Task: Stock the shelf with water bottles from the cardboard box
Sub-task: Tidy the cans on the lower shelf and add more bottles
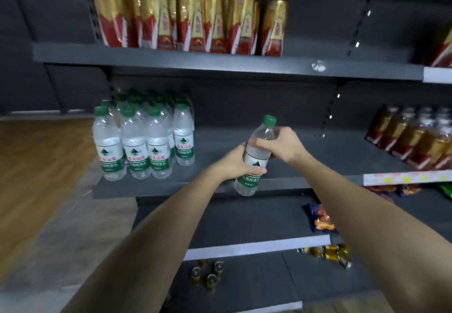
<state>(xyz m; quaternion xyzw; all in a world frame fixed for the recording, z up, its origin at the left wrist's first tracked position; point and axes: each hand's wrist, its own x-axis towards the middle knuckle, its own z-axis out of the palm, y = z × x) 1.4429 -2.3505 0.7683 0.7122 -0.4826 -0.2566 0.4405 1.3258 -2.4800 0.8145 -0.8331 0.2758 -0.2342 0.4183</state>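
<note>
Dark shelf [305, 151], hands [259, 153] gripping bottle [254, 156]

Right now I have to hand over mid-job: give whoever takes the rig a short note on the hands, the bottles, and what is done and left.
Left hand: grips the water bottle at its label, from the left.
Right hand: holds the same bottle near its shoulder.
The bottle is tilted, green cap up, in front of the middle shelf, not yet set down.
Done: a group of stocked bottles stands upright at the shelf's left end.
Left: set this bottle beside that group; the shelf to its right is bare. The cardboard box is out of view, so the remaining count is unknown.
</note>
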